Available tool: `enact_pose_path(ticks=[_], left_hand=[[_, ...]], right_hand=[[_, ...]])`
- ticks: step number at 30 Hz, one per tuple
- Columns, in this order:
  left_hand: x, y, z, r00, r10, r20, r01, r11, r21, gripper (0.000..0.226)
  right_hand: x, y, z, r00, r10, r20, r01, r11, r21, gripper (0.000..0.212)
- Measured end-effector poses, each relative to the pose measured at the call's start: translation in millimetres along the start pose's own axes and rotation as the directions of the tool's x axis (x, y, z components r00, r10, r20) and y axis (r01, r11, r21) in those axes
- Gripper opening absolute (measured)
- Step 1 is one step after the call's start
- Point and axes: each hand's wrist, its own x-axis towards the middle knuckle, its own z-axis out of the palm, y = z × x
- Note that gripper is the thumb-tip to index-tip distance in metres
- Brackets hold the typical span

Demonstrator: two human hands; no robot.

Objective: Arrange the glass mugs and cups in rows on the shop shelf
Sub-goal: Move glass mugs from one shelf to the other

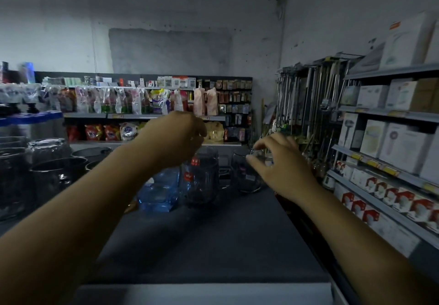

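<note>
Two clear glass mugs stand at the far end of the dark shelf top [213,238]. The left glass mug [202,181] carries small red labels and stands partly under my left hand [175,136], whose fingers curl over its rim. The right glass mug [244,176] stands beside it, and my right hand [278,164] pinches its rim with the fingertips. Whether the left hand truly grips its mug is unclear in the dim light.
A blue transparent container [159,190] sits left of the mugs. Dark glass jars and bowls [47,162] crowd the left side. Boxed goods fill the shelves [392,181] on the right. Hanging utensils [308,105] and packaged goods line the back.
</note>
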Motion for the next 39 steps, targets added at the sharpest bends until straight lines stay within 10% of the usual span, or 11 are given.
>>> enact_pose_path(ticks=[6,24,39], left_hand=[[58.2,-7.9,30.4,0.913,0.054,0.404,-0.057,0.998,-0.004,0.039],[95.4,-1.4,57.4,0.917,-0.015,0.398,-0.067,0.979,0.19,0.048],[82.4,-25.1,43.1,0.867,0.124,0.483,-0.071,0.99,-0.125,0.026]], right_hand=[[11.0,-5.5,5.9,0.979,-0.027,0.203,0.033,0.999,-0.029,0.019],[25.0,6.3,2.8,0.933,-0.161,0.323,0.081,0.966,0.247,0.011],[27.0,-4.9,17.1,0.948,-0.129,0.29,0.069,0.976,0.207,0.01]])
